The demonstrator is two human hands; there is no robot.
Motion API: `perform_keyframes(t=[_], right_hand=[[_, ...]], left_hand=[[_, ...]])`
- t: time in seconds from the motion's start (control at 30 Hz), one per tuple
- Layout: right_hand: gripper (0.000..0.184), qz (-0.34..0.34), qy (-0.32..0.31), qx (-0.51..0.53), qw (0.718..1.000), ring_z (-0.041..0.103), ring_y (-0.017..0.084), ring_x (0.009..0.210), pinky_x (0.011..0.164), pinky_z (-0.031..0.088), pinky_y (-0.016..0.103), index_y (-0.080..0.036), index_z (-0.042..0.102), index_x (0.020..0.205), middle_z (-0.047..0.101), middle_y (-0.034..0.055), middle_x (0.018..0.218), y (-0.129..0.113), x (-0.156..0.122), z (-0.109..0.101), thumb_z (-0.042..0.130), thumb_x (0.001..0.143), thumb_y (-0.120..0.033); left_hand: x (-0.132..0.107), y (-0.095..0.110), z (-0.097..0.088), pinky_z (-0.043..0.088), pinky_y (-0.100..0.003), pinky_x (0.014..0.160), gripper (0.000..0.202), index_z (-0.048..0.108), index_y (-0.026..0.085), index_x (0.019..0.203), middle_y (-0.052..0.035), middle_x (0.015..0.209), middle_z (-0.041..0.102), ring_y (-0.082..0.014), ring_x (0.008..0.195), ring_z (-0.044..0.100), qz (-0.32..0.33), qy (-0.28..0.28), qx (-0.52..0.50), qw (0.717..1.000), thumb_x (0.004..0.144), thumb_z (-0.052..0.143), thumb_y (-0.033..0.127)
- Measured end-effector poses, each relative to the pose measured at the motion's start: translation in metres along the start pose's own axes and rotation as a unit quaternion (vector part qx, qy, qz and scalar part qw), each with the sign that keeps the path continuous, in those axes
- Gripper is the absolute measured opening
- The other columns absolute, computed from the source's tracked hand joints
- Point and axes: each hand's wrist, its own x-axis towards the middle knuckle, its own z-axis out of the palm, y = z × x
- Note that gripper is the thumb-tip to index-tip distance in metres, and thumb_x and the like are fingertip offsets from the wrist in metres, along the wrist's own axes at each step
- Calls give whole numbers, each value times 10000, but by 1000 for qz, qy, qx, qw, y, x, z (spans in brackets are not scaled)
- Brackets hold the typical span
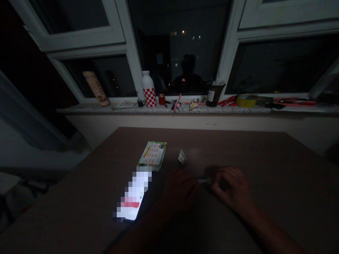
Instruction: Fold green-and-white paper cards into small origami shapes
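Note:
In dim light my left hand (180,190) and my right hand (230,188) rest close together on a brown table (265,162). Both have their fingers curled, pinching a small pale thin piece (205,180) that shows between them; I cannot make out what it is. A small folded paper shape (182,156) sits on the table just beyond my left hand. Left of it lies a stack of printed paper sheets (153,155). A lit phone (134,197) lies to the left of my left hand.
A stone windowsill (169,109) runs behind the table. On it stand a red-and-white checked bottle (148,89), a tan tube (96,88), a dark cup (214,93), a yellow tape roll (246,101) and several pens. Dark windows reflect a person.

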Motion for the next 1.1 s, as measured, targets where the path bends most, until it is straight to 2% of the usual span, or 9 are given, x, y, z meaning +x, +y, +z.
perform_keyframes(t=[0.4, 0.47, 0.57, 0.7, 0.8, 0.87, 0.93, 1.0, 1.1], right_hand=[[82, 51, 1, 2, 999, 595, 198, 661, 650, 450, 330, -211, 530, 671, 614, 18, 672, 14, -4, 1, 580, 703, -153], [70, 84, 2, 16, 996, 598, 204, 657, 643, 460, 335, -207, 534, 671, 616, 23, 675, 18, -5, 0, 581, 709, -172], [82, 168, -6, 78, 983, 613, 212, 655, 633, 481, 336, -192, 572, 690, 638, 37, 693, 22, -9, -1, 560, 760, -234], [240, 267, -65, 268, 923, 656, 218, 754, 670, 512, 317, -180, 664, 885, 705, 53, 815, 16, -12, 3, 488, 850, -339], [314, 334, -126, 386, 850, 667, 221, 758, 694, 520, 319, -168, 704, 876, 717, 52, 779, 5, -12, 6, 556, 820, -439], [345, 377, -144, 442, 801, 670, 217, 734, 701, 522, 334, -165, 715, 889, 725, 60, 795, -2, -12, 8, 604, 786, -475], [348, 410, -141, 478, 764, 671, 209, 708, 703, 521, 340, -173, 723, 877, 727, 58, 785, -6, -12, 10, 644, 751, -488], [349, 436, -135, 492, 741, 666, 206, 673, 669, 519, 333, -173, 729, 827, 724, 56, 735, -9, -11, 11, 677, 714, -499], [379, 467, -127, 482, 731, 644, 207, 606, 581, 505, 316, -150, 714, 712, 704, 60, 647, -11, -10, 12, 710, 655, -525]], left_hand=[[-6, -2, 3, 449, -295, 714, 112, 622, 187, 828, -38, 789, 653, -164, 753, 586, -73, 1, -61, 995, 844, 514, 209], [-6, -3, 1, 456, -289, 700, 102, 627, 183, 813, -33, 786, 656, -162, 747, 593, -107, 6, -87, 990, 832, 531, 210], [-6, -5, 1, 470, -283, 666, 98, 640, 180, 777, -26, 759, 660, -162, 718, 602, -221, 15, -152, 963, 808, 562, 230], [-7, -10, 9, 484, -282, 622, 146, 652, 172, 776, -21, 728, 668, -170, 685, 612, -380, 26, -319, 868, 793, 582, 300], [-7, -13, 18, 491, -295, 637, 154, 640, 148, 754, -24, 716, 665, -173, 680, 617, -444, 52, -419, 790, 747, 627, 301], [-8, -13, 23, 494, -308, 655, 164, 635, 142, 746, -25, 714, 666, -177, 685, 621, -464, 58, -461, 754, 725, 650, 304], [-8, -13, 26, 497, -319, 671, 172, 631, 143, 754, -26, 724, 670, -181, 694, 627, -474, 60, -488, 731, 713, 666, 307], [-9, -12, 27, 502, -329, 690, 172, 624, 143, 773, -29, 744, 674, -184, 711, 633, -476, 53, -503, 719, 722, 662, 303], [-10, -10, 28, 509, -343, 729, 175, 597, 144, 873, -48, 830, 678, -195, 776, 641, -453, 47, -499, 737, 753, 634, 265]])
